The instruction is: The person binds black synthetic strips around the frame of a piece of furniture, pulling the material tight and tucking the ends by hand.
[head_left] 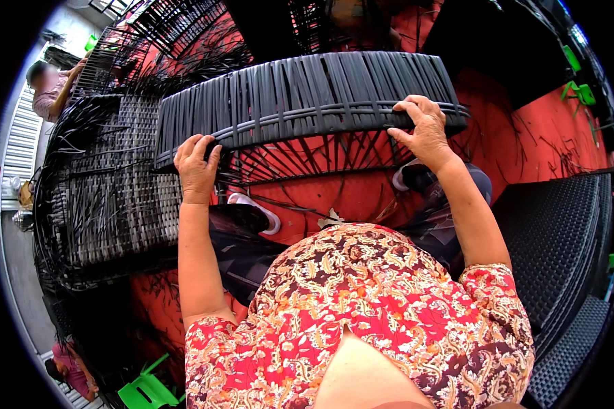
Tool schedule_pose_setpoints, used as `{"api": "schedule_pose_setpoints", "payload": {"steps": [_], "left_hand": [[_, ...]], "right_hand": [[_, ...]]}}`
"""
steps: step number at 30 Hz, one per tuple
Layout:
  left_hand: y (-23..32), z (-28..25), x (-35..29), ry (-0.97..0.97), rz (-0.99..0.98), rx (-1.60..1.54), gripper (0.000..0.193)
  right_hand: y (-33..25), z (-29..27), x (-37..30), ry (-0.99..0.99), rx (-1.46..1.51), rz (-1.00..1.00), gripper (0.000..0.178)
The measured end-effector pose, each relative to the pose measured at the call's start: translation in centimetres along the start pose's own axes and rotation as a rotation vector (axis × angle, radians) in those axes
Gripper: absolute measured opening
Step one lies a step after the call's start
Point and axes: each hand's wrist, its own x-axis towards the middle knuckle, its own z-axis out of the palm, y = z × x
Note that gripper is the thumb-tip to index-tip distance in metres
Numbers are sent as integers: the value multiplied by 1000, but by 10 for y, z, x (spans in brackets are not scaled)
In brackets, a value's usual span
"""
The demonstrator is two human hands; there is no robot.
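Observation:
A long furniture frame [307,88] wrapped with flat dark grey wicker strips lies across the space before me. Along its near edge, a few crosswise strands [280,123] run over and under the strips. Below that edge the frame is open, showing thin black bars with red floor behind them. My left hand [196,167] grips the near left corner, fingers bent over the edge and thumb toward the strands. My right hand [423,129] holds the near edge close to its right end, its fingers on top at the strands and its thumb lower at the rim.
Woven grey wicker panels [116,198] with loose strand ends pile up at the left. Dark woven pieces [552,245] are stacked at the right. Strand scraps litter the red floor [539,146]. Two other people are at the left edge; a green plastic stool [147,392] is lower left.

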Motion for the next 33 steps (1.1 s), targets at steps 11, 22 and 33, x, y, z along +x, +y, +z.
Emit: {"api": "schedule_pose_setpoints", "payload": {"steps": [11, 22, 33], "left_hand": [[3, -14, 3, -91, 20, -71, 14], [13, -9, 12, -102, 68, -32, 26], [18, -8, 8, -21, 19, -131, 24]], "right_hand": [[-2, -2, -15, 55, 60, -65, 35], [-66, 27, 19, 92, 168, -227, 40], [-87, 52, 25, 2, 285, -275, 9]]}}
